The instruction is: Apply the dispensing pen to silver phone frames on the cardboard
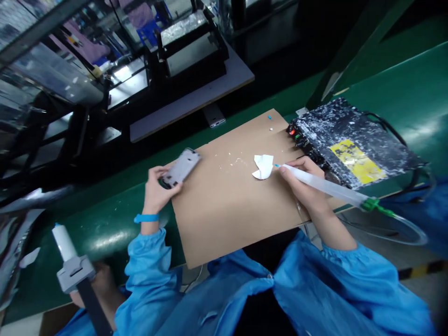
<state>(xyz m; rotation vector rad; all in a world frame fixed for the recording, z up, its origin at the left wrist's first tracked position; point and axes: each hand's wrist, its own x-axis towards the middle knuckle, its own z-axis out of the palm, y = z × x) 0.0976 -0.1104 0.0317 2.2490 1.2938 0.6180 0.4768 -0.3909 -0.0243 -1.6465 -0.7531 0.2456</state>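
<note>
Between the thumb and fingers of my left hand (157, 189) is a grey phone housing (182, 167), held tilted at the left edge of a brown cardboard sheet (224, 210). My right hand (304, 184) is closed around a translucent dispensing syringe (325, 185). Its blue tip points left, close to a crumpled piece of white paper (264, 165) on the cardboard. A green fitting (373, 204) joins the syringe's back end to a clear tube (416, 238). Small white specks lie scattered on the cardboard between my hands.
A paint-spattered black control box (353, 140) with a yellow label and cables stands at right. A raised shelf (196, 102) runs behind the green bench. At lower left, another person's hand (103, 284) is beside a grey device with a white tube (75, 270).
</note>
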